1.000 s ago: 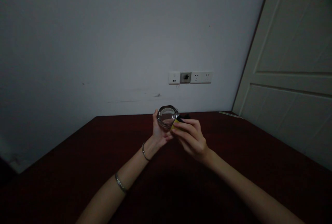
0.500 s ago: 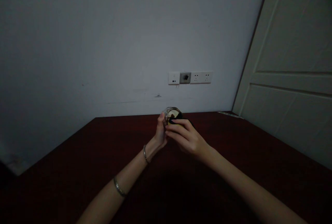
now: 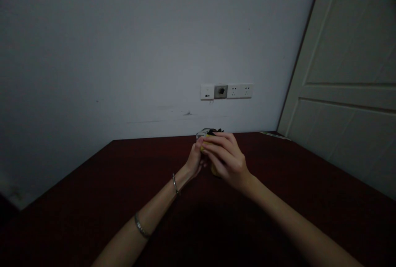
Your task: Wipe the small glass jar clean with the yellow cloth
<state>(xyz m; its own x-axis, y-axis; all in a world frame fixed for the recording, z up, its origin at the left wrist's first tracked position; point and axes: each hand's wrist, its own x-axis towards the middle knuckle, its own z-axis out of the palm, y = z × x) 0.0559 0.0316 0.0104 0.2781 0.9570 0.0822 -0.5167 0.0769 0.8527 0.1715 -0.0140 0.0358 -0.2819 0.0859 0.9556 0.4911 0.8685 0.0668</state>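
Both hands meet above the dark red table (image 3: 93, 201) near its far edge. My left hand (image 3: 194, 160) is closed around a small clear glass jar (image 3: 201, 135), of which only the rim shows above the fingers. My right hand (image 3: 227, 157) is closed over the jar from the right, gripping a yellow and black object (image 3: 213, 133) pressed against it. I cannot make out what that object is. Two thin bracelets sit on my left forearm.
A grey wall rises behind the table with a row of wall sockets (image 3: 227, 91). A pale panelled door (image 3: 349, 77) stands at the right. A thin flat item (image 3: 274, 135) lies at the table's far right corner.
The jar's open mouth faced the camera a second ago; it has since tipped away and sunk behind my fingers. My right hand has closed over it from the right.
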